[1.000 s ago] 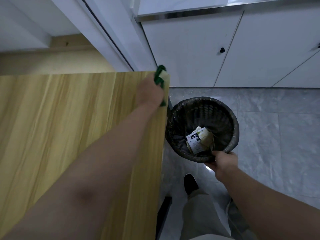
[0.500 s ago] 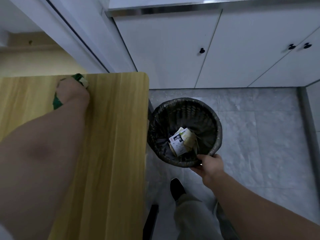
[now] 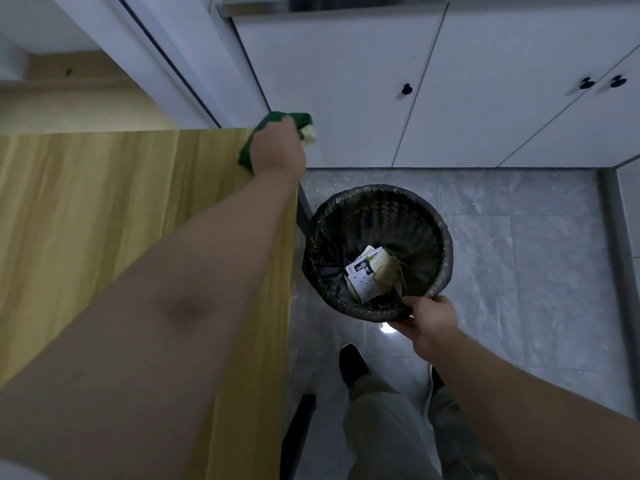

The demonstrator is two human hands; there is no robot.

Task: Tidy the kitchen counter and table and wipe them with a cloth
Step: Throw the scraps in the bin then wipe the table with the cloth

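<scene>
The left hand (image 3: pixel 277 150) is closed round a green cloth with a pale yellow patch (image 3: pixel 277 119), pressing it on the far right corner of the light wooden counter (image 3: pixel 104 202). Just right of the counter's edge is a round black woven wastebasket with a dark liner (image 3: pixel 446 251); the right hand (image 3: pixel 429 317) grips its near rim, thumb inside. Whether the basket stands on the grey marble floor (image 3: pixel 536 254) or is lifted cannot be told. Crumpled white and green paper packets (image 3: pixel 367 271) lie in its bottom. Beyond the counter stand white cabinet doors with black knobs (image 3: pixel 329 81).
</scene>
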